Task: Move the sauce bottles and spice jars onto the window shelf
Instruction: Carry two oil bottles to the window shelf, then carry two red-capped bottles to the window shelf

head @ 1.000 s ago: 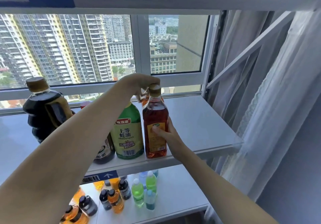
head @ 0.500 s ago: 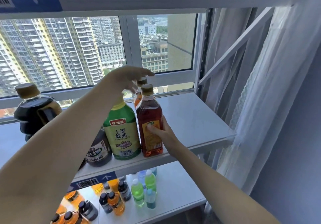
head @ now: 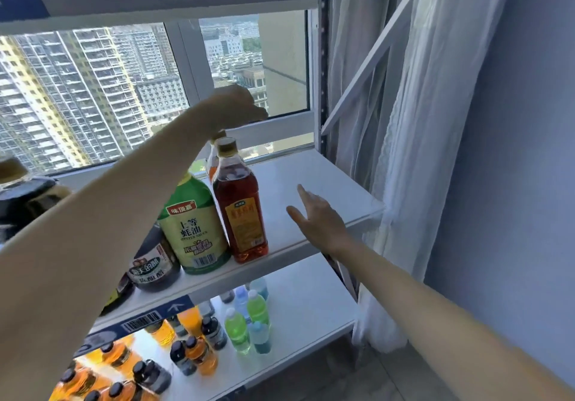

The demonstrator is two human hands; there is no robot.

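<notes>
Step in hand: the person is setting sauce bottles on the window shelf [head: 317,182]; judging by where things stand, two bottles are placed and the hands are coming free.
Right hand: the right hand [head: 314,213] is hovering over the bare right part of the shelf, fingers straight and spread, holding nothing; it is standing apart from the red bottle [head: 241,204].
Left hand: the left hand [head: 233,106] is hanging just above the cap of the orange bottle [head: 212,159] at the back, fingers bent downward; whether it is touching or pinching the cap cannot be told.
Bottles: the red bottle is standing upright near the front edge, just beside the green bottle [head: 194,229]; the orange bottle is standing right behind it; a dark bottle [head: 152,263] is sitting to the left, partly hidden by the left forearm.
Doing it well: the left hand should be lifting straight up, since a sideways pull could be tipping the tall narrow bottles into each other; the red bottle looks close to the lip, so nudging it back would be steadying it.
Room left: the right side of the shelf is offering space for further bottles and jars.
Lower shelf [head: 311,307]: small drink bottles [head: 245,316] are standing there.
</notes>
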